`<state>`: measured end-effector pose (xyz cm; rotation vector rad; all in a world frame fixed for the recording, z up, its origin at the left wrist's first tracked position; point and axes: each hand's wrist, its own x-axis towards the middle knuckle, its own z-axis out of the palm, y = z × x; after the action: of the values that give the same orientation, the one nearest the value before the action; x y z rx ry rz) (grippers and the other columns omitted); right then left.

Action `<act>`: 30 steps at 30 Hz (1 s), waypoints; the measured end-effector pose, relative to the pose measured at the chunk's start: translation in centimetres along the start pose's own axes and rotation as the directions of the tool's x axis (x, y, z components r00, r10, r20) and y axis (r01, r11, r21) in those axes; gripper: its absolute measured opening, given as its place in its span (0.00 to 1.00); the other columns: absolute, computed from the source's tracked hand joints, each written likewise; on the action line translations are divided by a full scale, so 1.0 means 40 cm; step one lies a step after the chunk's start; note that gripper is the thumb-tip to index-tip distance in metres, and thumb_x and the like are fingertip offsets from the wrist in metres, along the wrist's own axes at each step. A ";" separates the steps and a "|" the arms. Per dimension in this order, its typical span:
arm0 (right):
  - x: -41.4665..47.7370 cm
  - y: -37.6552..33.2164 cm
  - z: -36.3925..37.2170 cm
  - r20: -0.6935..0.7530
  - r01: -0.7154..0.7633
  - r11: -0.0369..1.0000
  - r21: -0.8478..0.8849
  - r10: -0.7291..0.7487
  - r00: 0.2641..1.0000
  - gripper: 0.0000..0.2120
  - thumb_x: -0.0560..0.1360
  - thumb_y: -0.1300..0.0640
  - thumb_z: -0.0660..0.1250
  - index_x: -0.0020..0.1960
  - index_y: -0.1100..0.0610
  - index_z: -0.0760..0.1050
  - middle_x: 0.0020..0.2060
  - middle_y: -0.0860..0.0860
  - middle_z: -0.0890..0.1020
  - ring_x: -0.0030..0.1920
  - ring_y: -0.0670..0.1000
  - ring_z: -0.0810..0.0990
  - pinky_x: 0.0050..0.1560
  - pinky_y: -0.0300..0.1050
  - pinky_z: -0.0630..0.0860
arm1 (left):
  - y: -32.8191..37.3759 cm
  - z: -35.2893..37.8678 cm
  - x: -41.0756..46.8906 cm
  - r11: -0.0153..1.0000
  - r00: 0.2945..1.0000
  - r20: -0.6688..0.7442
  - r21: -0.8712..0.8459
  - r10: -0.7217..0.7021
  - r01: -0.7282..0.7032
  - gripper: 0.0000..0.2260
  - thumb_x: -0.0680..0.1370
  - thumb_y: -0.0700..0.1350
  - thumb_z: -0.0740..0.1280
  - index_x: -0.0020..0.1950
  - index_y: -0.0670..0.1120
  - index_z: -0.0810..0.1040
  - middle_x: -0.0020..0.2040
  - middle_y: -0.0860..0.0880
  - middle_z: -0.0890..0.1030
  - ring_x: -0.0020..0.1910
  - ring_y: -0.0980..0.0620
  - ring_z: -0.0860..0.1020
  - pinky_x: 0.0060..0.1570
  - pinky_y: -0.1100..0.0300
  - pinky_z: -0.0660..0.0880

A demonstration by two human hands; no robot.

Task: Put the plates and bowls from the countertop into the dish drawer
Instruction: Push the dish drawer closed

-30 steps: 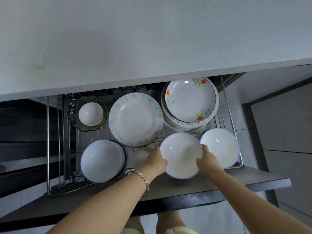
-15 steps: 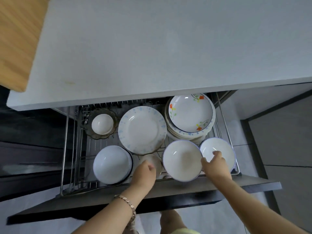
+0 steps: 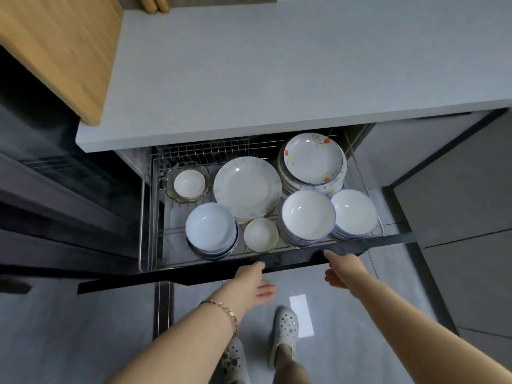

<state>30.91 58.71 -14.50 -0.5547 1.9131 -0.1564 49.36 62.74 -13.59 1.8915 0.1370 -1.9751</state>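
Now | dish drawer (image 3: 291, 263) pulled out; holds stacked plates (image 3: 246, 187), bowls (image 3: 307, 214)

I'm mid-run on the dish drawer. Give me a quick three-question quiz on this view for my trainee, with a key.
1. True or false: the flowered plate tops the stack at the far right of the drawer.
2. In the front row, what sits between the left bowl stack and the middle bowl stack? A) a small cream bowl B) a mug C) a fork
3. Short answer: where are the left hand and the right hand, and does either hold a dish?
Key: 1 true; 2 A; 3 both are at the drawer front, and neither holds a dish.
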 end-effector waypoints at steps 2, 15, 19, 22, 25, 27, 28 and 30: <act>0.007 0.004 -0.011 -0.015 -0.032 0.989 0.143 0.035 0.999 0.14 0.77 0.55 0.63 0.37 0.63 0.68 0.31 0.58 0.74 0.29 0.55 0.74 0.33 0.44 0.75 | -0.012 0.006 0.025 0.989 0.999 -0.044 -0.142 0.031 -0.037 0.19 0.82 0.44 0.57 0.69 0.35 0.64 0.48 0.37 0.73 0.43 0.41 0.76 0.51 0.49 0.75; 0.107 -0.030 -0.038 0.079 -0.144 0.889 0.434 0.122 0.989 0.19 0.74 0.61 0.68 0.61 0.70 0.71 0.41 0.61 0.79 0.46 0.64 0.82 0.52 0.52 0.81 | 0.026 0.069 0.110 0.801 0.943 -0.303 -0.595 -0.139 -0.073 0.20 0.83 0.40 0.46 0.74 0.38 0.62 0.75 0.42 0.65 0.69 0.36 0.69 0.69 0.46 0.67; 0.130 -0.070 -0.036 0.077 -0.179 0.904 0.389 0.162 0.984 0.18 0.73 0.59 0.70 0.58 0.69 0.74 0.34 0.61 0.79 0.52 0.66 0.82 0.58 0.56 0.78 | 0.074 0.090 0.066 0.849 0.934 -0.344 -0.518 -0.095 -0.105 0.19 0.83 0.40 0.49 0.72 0.39 0.65 0.73 0.39 0.68 0.69 0.37 0.70 0.68 0.46 0.68; 0.138 -0.111 -0.028 0.056 -0.164 0.906 0.391 0.155 0.986 0.14 0.74 0.57 0.69 0.51 0.67 0.74 0.29 0.59 0.77 0.52 0.65 0.82 0.59 0.57 0.77 | 0.121 0.092 0.038 0.876 0.953 -0.301 -0.470 -0.043 -0.109 0.15 0.83 0.37 0.52 0.67 0.34 0.68 0.70 0.34 0.68 0.69 0.37 0.70 0.69 0.46 0.66; 0.164 -0.169 -0.021 0.064 -0.164 0.899 0.407 0.151 0.986 0.18 0.75 0.58 0.68 0.58 0.69 0.72 0.30 0.59 0.76 0.54 0.65 0.81 0.59 0.56 0.78 | 0.177 0.087 0.052 0.876 0.967 -0.250 -0.474 -0.040 -0.087 0.10 0.82 0.34 0.51 0.48 0.32 0.71 0.71 0.33 0.67 0.69 0.36 0.69 0.70 0.47 0.66; 0.170 -0.212 -0.019 0.071 -0.128 0.889 0.440 0.107 0.992 0.18 0.76 0.60 0.66 0.61 0.68 0.71 0.38 0.59 0.78 0.47 0.61 0.82 0.48 0.48 0.83 | 0.222 0.088 0.061 0.867 0.977 -0.209 -0.492 -0.029 -0.079 0.12 0.82 0.33 0.50 0.43 0.33 0.68 0.71 0.33 0.67 0.69 0.35 0.68 0.70 0.47 0.65; 0.176 -0.235 -0.017 0.084 -0.102 0.888 0.448 0.071 0.994 0.16 0.76 0.61 0.65 0.61 0.67 0.70 0.44 0.60 0.78 0.42 0.58 0.81 0.39 0.43 0.83 | 0.249 0.087 0.067 0.857 0.983 -0.182 -0.509 -0.024 -0.074 0.13 0.82 0.33 0.50 0.39 0.35 0.66 0.71 0.33 0.67 0.69 0.35 0.68 0.70 0.47 0.66; 0.197 -0.282 -0.010 0.065 -0.089 0.899 0.428 0.068 0.996 0.16 0.76 0.60 0.65 0.61 0.65 0.70 0.49 0.62 0.78 0.34 0.55 0.77 0.36 0.43 0.83 | 0.303 0.076 0.094 0.840 0.991 -0.134 -0.540 -0.027 -0.050 0.12 0.81 0.33 0.51 0.38 0.36 0.65 0.70 0.33 0.68 0.69 0.34 0.68 0.69 0.46 0.67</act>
<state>31.57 45.16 -16.91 -0.1785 1.7762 -0.4967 50.74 49.80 -14.56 1.6296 0.6526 -1.5680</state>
